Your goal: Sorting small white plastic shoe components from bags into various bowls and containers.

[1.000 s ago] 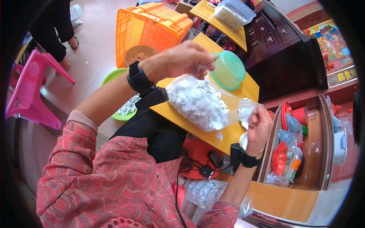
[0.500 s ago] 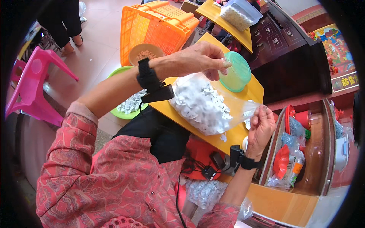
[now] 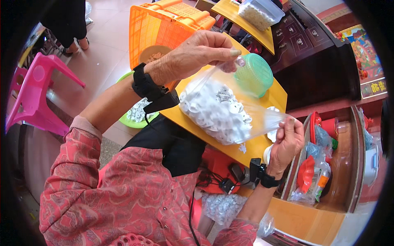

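A clear plastic bag [image 3: 213, 117] full of small white plastic parts rests on the yellow table [image 3: 276, 92]. My left hand [image 3: 201, 53] pinches one corner of the bag's mouth and holds it up above the table. On the right, my right hand [image 3: 287, 143] grips the other corner, so the film is stretched between the two. Just behind the bag sits an upturned green plastic basket [image 3: 254, 74]. Some white pieces [image 3: 272, 135] lie on the table near my right hand.
A lime-green basin [image 3: 137, 117] of white parts and an orange crate [image 3: 158, 37] stand at the left, with a brown bowl [image 3: 154, 53] between. A pink stool [image 3: 39, 90] is farther left. A wooden compartment [image 3: 342, 176] with bagged items lies at the right.
My left hand has moved up and to the left with its bag corner. My right hand has shifted slightly right, and the bag's mouth is pulled wider.
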The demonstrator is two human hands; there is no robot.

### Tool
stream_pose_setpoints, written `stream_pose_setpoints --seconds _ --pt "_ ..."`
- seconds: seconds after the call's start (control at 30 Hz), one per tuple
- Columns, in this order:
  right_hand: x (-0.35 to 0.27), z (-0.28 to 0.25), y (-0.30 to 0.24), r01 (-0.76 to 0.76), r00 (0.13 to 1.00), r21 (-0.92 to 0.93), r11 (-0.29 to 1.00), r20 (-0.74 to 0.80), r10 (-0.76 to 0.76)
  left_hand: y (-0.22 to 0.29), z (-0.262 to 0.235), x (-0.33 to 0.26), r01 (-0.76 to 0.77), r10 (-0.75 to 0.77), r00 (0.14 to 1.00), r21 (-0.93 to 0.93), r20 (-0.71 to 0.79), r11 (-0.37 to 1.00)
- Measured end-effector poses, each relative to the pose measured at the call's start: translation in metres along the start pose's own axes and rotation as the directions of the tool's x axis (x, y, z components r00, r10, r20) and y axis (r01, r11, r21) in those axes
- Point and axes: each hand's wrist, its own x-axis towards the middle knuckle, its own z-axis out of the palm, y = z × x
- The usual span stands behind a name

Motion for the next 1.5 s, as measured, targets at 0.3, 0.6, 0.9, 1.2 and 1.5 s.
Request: stream_pose_setpoints --seconds 0.3,0.6,0.9,1.2,1.5 --pt "0.005 -0.001 0.000 -0.002 1.000 -0.120 0.993 0.025 0.005 0.003 0.007 0.011 0.036 -0.057 0.994 0.207 0.098 0.978" --pt "-0.007 -0.007 0.001 0.093 0.988 -0.028 0.995 -0.119 -0.096 -0.003 0.006 0.003 -0.073 0.067 0.994 0.074 0.083 0.995" --pt "-0.020 -0.008 -0.001 0.023 0.998 -0.198 0.980 -0.057 -0.034 -0.006 -0.001 -0.009 0.023 -0.036 0.995 0.136 0.091 0.990" --pt "-0.038 -0.015 0.005 -0.003 0.995 -0.113 0.994 -0.095 -0.008 -0.012 -0.008 -0.025 0.034 -0.012 0.993 0.185 -0.118 0.982" --pt "-0.038 -0.018 0.001 -0.029 0.997 -0.140 0.990 -0.073 0.019 -0.036 -0.055 -0.075 0.269 -0.239 0.955 0.181 -0.174 0.946"
